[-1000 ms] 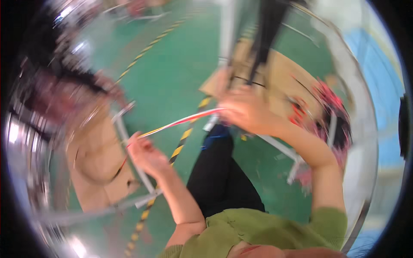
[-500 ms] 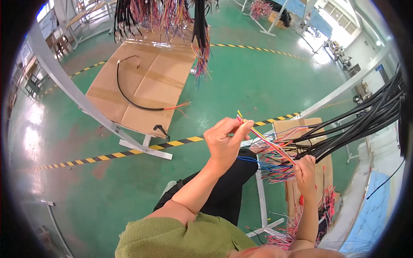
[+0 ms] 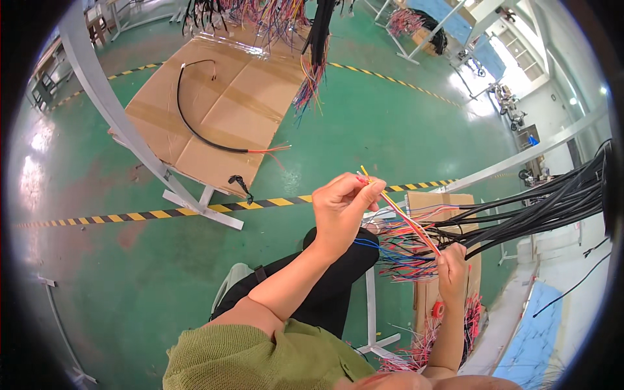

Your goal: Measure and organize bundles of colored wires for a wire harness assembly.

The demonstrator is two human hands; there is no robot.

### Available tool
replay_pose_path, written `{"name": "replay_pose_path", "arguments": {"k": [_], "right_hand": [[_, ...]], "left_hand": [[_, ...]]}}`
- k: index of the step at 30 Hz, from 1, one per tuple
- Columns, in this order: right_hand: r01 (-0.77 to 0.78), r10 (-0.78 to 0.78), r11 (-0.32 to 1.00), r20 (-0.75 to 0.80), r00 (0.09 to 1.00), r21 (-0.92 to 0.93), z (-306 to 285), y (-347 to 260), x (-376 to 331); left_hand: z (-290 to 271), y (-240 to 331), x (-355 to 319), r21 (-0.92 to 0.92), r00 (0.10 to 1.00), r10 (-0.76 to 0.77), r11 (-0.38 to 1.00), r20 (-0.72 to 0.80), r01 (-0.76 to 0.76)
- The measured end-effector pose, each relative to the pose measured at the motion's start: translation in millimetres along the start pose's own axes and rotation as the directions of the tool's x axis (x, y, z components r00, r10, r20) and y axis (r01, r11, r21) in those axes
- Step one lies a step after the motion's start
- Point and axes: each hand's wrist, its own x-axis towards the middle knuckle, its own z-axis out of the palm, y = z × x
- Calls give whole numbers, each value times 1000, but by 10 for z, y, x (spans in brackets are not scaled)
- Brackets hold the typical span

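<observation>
My left hand pinches a small bunch of thin coloured wires close to its upper end, where a yellow tip pokes out past the fingers. Red, white and yellow strands run taut down to my right hand, whose fingers are closed round the bunch lower down. Beside the right hand, thick black cables come in from the right and fan out into many loose thin wires, some blue, red and white. My fingers cover both gripped spots.
A cardboard sheet lies at far left, carrying one black cable with orange ends. More wire bundles hang above it. White metal frame legs stand around. Striped floor tape crosses the green floor. Red-white wires lie below right.
The view has shifted slightly, moving the surroundings in the picture. Both hands keep their hold on the wires; the right hand sits a little further left and lower.
</observation>
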Motion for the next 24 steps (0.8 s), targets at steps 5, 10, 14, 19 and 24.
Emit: {"name": "replay_pose_path", "arguments": {"k": [5, 10, 14, 19, 24], "right_hand": [[2, -2, 1000, -2, 1000, 4, -19, 27, -57], [-14, 14, 1000, 12, 1000, 0, -55, -2, -54], [-18, 19, 999, 16, 1000, -35, -107, -176, 91], [-95, 128, 980, -186, 974, 177, -64, -535, 456], [-11, 11, 855, 3, 1000, 519, 65, -1188, 859]], "left_hand": [[39, -4, -31, 6, 1000, 5, 1000, -1, -5], [77, 2, -37, -10, 999, -40, 999, 11, 40], [68, 107, -81, 15, 996, 79, 997, 46, -80], [99, 199, -134, 58, 961, 228, 969, 159, -239], [41, 328, -152, 125, 951, 243, 955, 189, -269]]}}
